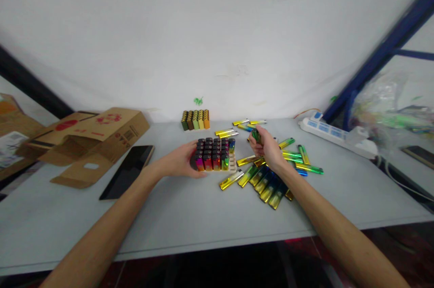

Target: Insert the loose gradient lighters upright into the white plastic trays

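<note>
- Lighters (208,157) stand in a tray (232,164), its end gripped by the left hand (181,160)
- Right hand (270,147) holds one greenish lighter (256,135)
- Loose lighters (267,185) lie around that hand on the table (190,215)

On our left we see a carton (118,132) beside a tablet (128,172); on our right, a power strip (334,134), plastic bag (383,103) and blue post (379,59).

Loose lighters (231,180) shine yellow, green and blue, racked lighters (207,163) mostly pink-red under black tops (208,153)
</note>
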The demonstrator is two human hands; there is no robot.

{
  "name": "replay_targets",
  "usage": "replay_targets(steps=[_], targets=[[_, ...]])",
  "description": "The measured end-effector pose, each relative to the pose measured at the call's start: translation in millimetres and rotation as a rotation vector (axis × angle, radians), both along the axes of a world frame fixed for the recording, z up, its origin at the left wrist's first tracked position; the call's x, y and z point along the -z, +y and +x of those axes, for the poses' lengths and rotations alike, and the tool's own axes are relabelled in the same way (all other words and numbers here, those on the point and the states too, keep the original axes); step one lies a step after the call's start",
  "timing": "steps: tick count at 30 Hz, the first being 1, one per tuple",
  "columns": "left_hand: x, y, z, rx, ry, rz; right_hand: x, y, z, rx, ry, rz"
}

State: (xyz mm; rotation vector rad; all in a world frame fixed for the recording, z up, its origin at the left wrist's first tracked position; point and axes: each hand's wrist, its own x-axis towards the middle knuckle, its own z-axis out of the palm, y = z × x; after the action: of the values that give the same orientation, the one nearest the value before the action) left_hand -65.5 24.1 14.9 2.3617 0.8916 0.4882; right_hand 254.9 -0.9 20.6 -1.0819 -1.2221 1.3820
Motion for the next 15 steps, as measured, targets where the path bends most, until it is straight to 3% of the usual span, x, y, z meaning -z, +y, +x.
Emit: replay_targets(steps=[10,15], targets=[[1.2,0.0,-0.2,-0.001,-0.025,-0.02,-0.2,-2.9,-0.1,0.088,-0.035,0.03],[2.1,1.0,-1.5,0.019,-0.024,-0.008,0.6,-0.3,-3.4,0.046,0.031,0.034]])
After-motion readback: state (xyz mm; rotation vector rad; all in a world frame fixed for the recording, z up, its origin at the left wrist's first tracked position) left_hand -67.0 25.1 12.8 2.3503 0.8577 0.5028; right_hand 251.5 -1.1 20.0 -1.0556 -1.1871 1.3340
